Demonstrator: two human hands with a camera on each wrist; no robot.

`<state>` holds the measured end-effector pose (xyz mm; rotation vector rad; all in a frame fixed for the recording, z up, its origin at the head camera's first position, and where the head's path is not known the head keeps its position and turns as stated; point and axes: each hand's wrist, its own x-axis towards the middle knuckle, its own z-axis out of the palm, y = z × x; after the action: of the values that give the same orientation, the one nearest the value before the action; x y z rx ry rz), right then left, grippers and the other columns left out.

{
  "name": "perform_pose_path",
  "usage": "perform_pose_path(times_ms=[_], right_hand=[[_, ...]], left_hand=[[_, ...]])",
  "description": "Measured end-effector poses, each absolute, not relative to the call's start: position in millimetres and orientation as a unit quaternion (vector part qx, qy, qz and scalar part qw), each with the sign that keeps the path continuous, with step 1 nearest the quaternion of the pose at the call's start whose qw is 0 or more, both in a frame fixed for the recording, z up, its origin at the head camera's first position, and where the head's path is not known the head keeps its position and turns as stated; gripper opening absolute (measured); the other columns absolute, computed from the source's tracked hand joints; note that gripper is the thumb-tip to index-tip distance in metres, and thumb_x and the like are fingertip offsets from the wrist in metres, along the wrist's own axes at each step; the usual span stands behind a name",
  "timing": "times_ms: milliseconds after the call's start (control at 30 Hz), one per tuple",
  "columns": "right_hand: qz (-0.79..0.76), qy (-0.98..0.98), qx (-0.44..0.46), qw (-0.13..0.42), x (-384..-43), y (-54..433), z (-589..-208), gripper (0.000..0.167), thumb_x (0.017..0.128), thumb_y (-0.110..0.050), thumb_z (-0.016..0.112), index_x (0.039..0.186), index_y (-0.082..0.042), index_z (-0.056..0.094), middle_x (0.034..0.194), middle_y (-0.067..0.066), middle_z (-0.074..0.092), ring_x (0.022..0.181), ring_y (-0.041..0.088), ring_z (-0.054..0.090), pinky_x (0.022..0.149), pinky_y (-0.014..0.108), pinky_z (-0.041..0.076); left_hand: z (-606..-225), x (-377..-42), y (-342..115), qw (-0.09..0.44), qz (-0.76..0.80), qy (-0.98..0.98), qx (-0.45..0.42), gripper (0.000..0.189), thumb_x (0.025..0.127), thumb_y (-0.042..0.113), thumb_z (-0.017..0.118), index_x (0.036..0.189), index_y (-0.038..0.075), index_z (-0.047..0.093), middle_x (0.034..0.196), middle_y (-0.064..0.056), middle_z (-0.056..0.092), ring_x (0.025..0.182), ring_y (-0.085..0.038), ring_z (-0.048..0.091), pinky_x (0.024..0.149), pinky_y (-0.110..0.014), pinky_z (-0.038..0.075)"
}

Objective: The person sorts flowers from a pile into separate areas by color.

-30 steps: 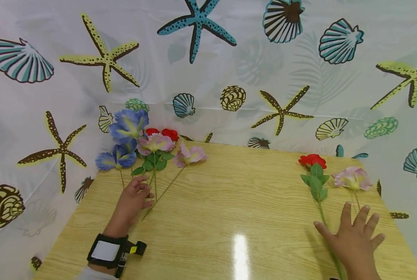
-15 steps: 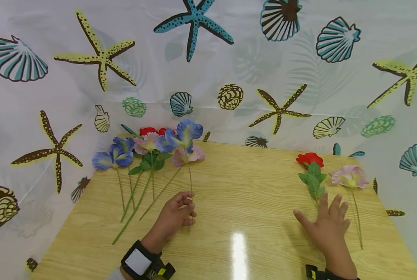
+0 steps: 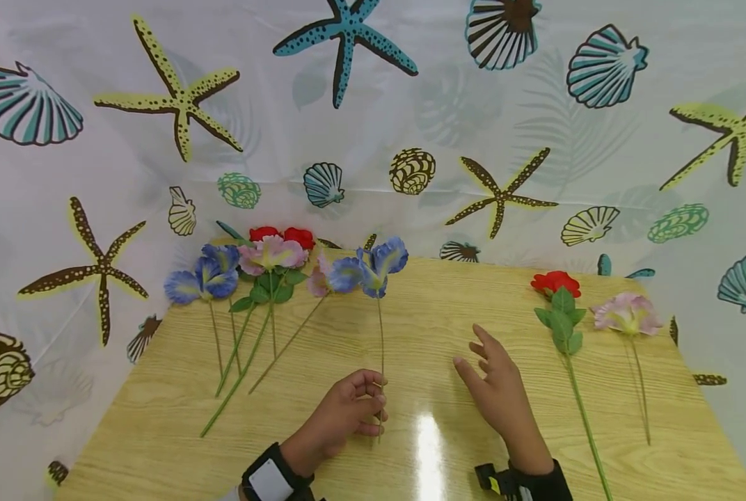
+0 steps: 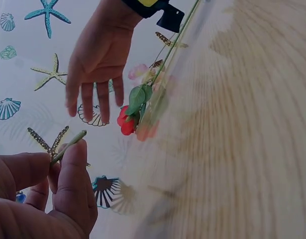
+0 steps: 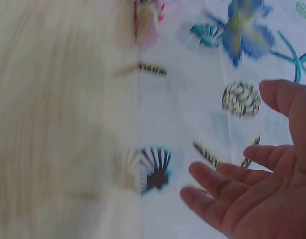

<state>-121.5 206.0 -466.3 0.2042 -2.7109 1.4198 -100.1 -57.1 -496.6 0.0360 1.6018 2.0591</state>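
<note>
My left hand pinches the thin stem of a blue artificial iris over the middle of the table, its bloom upright at the far edge. In the left wrist view the stem's end pokes out between thumb and fingers. To its right, my right hand is held with fingers extended, touching nothing. The right wrist view shows this hand with its palm side visible and the blue bloom apart from it.
On the left lie more artificial flowers: blue irises, red roses and pink flowers. A red rose and a pink flower lie at the right. A shell-print cloth hangs behind the wooden table.
My left hand has lifted a blue iris from the left group and carried it right to the table's middle. My right hand has moved left, away from the right-hand rose.
</note>
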Motion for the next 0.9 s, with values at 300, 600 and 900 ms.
perform_pose_path(times_ms=[300,600,900], right_hand=[[0.533,-0.844,0.058,0.027,-109,152,-419,0.04,0.092,-0.011,0.058,0.131,-0.009,0.049,0.117,0.008,0.058,0.097,0.022,0.06,0.074,0.034,0.052],[0.567,-0.821,0.061,0.022,-102,136,-416,0.03,0.09,-0.006,0.06,0.12,-0.009,0.056,0.102,0.007,0.061,0.087,0.02,0.061,0.07,0.03,0.051],[0.585,-0.803,0.068,0.093,-102,133,-423,0.026,0.088,0.005,0.058,0.113,-0.002,0.059,0.091,0.014,0.059,0.076,0.026,0.062,0.06,0.031,0.053]], left_hand=[[-499,-87,-32,0.244,0.741,0.623,0.051,0.023,0.088,0.002,0.056,0.11,-0.004,0.053,0.091,-0.009,0.053,0.075,-0.018,0.057,0.056,-0.028,0.049],[-504,-81,-18,0.231,0.708,0.663,0.067,0.02,0.09,0.007,0.059,0.108,-0.001,0.055,0.088,-0.006,0.055,0.069,-0.017,0.056,0.053,-0.027,0.047],[-499,-78,-7,0.189,0.699,0.683,0.096,0.015,0.09,0.003,0.058,0.104,0.001,0.055,0.087,-0.005,0.054,0.063,-0.014,0.053,0.051,-0.026,0.049]])
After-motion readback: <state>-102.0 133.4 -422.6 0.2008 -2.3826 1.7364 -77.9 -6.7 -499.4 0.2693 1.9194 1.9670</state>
